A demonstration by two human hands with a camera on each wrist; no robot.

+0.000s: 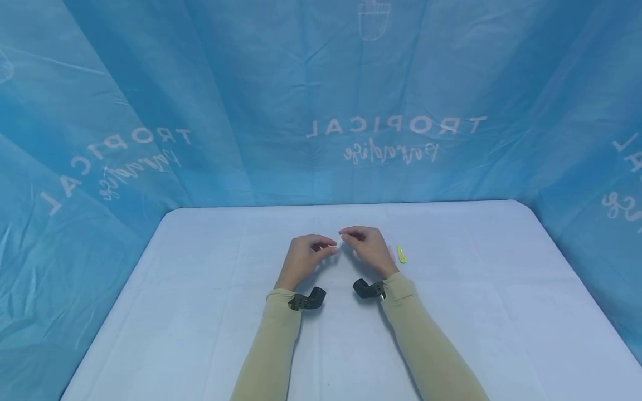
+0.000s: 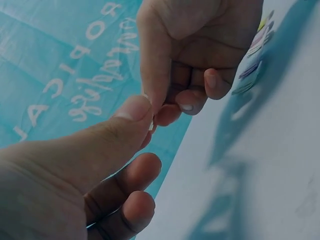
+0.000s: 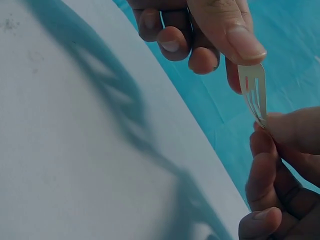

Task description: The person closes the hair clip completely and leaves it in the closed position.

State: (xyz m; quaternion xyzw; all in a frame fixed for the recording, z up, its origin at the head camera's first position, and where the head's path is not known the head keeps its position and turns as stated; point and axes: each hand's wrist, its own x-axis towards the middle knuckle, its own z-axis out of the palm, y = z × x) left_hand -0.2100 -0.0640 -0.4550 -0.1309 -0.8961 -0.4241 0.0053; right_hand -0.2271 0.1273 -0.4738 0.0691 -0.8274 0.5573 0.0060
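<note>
Both hands hold a cream-white snap hair clip [image 3: 253, 87] between them, raised above the white table. My left hand [image 1: 303, 256] pinches its broad end between thumb [image 3: 245, 42] and index finger. At the narrow end, the thumb and fingertips of my right hand [image 1: 368, 245] grip it. Long slits run down the clip's body in the right wrist view. Fingers cover most of it in the left wrist view, where only a pale sliver [image 2: 151, 126] shows. A pink hair clip [image 1: 392, 254] and a yellow hair clip [image 1: 402, 254] lie just right of my right hand.
Several coloured clips [image 2: 249, 70] lie in a row on the table in the left wrist view. The white-covered table [image 1: 200, 312] ends at a blue printed curtain [image 1: 271, 167] behind and at both sides. Each wrist carries a black camera mount [image 1: 308, 299].
</note>
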